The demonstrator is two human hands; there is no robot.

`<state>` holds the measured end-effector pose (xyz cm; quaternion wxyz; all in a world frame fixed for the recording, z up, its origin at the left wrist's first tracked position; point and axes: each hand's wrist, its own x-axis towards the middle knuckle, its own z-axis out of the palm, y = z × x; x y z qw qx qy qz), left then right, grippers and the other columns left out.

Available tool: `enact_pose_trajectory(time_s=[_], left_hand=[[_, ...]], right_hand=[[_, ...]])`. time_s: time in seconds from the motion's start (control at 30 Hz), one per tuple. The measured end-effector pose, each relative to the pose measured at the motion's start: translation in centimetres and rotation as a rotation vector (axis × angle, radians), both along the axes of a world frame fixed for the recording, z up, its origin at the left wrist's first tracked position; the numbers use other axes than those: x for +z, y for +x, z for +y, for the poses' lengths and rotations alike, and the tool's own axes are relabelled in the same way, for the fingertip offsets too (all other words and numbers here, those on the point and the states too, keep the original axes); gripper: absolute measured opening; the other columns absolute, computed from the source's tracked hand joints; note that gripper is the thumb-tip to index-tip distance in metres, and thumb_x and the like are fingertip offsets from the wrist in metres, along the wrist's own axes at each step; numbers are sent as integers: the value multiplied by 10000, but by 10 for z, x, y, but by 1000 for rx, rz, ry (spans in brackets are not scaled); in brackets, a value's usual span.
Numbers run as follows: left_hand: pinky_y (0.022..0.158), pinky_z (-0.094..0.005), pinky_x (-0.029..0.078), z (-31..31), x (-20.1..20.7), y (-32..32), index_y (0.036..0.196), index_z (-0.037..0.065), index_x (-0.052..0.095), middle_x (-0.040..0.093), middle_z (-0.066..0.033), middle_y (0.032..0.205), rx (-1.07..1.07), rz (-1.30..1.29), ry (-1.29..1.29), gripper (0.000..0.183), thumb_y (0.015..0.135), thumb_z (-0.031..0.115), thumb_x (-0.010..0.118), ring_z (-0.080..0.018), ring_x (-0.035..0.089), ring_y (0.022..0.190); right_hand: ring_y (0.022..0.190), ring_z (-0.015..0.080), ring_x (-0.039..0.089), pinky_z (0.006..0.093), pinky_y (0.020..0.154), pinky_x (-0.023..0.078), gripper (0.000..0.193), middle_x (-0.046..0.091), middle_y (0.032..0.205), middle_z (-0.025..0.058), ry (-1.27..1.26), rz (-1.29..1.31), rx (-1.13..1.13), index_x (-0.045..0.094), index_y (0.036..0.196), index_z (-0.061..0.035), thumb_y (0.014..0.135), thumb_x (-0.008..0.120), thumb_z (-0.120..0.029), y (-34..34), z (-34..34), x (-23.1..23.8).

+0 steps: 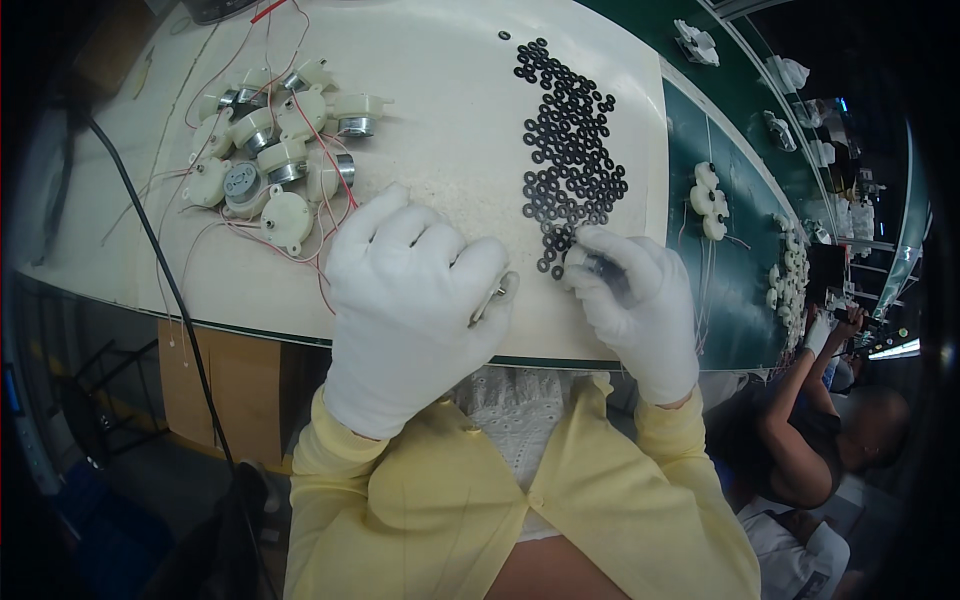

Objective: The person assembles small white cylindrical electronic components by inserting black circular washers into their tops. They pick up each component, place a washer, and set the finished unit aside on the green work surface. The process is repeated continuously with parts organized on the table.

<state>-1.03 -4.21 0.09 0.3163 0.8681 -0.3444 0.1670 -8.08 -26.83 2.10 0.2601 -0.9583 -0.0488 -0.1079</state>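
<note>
My left hand (415,290), in a white glove, is closed around a small motor (498,291). Only a metal shaft and a bit of its body show; the glove covers the rest. At the near end of a spread of small black rubber rings (575,140), my right hand (635,300), also gloved, has its thumb and fingertips drawn together. A blurred dark patch shows between those fingers, and I cannot make out what it is. Left of my hands lies a heap of cream and silver motors (262,150) with thin red and white wires.
The white table (440,100) ends at a dark edge near my body. A green conveyor belt (740,300) runs along the right with more cream motors (710,202) on it. A black cable (150,225) hangs at the left. Another person (810,440) works at the far right.
</note>
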Motion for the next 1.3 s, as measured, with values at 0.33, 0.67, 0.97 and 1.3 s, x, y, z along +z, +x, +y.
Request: enact_pose_trajectory(time_s=[0.33, 0.67, 0.97, 1.3], left_hand=[[930, -479, 516, 1, 3, -1, 834, 158, 678, 575, -55, 753, -2, 29, 63, 165, 715, 201, 784, -266, 611, 777], [923, -484, 519, 3, 2, -2, 889, 160, 668, 589, -62, 811, -17, 22, 87, 248, 685, 161, 808, -271, 614, 798], [895, -489, 518, 1, 0, -1, 888, 153, 673, 555, -55, 806, -21, -43, 55, 244, 684, 137, 805, -276, 597, 763], [906, -506, 518, -1, 1, -1, 897, 146, 672, 550, -48, 782, -37, -54, 34, 220, 714, 127, 794, -288, 594, 770]], right_hand=[[701, 246, 638, 385, 695, 450, 300, 630, 752, 1, -251, 148, 60, 741, 1032, -173, 781, 865, -277, -12, 0, 33], [694, 242, 640, 376, 674, 441, 305, 634, 721, 4, -204, 266, 43, 741, 999, -169, 804, 844, -380, -21, 0, 38], [668, 239, 615, 361, 658, 449, 288, 723, 915, 34, -542, 213, 76, 729, 1062, -171, 865, 796, -371, -28, 9, 39], [691, 261, 702, 381, 623, 524, 155, 746, 827, 62, -458, -149, -159, 764, 1059, -85, 949, 689, -164, -26, -33, -1]])
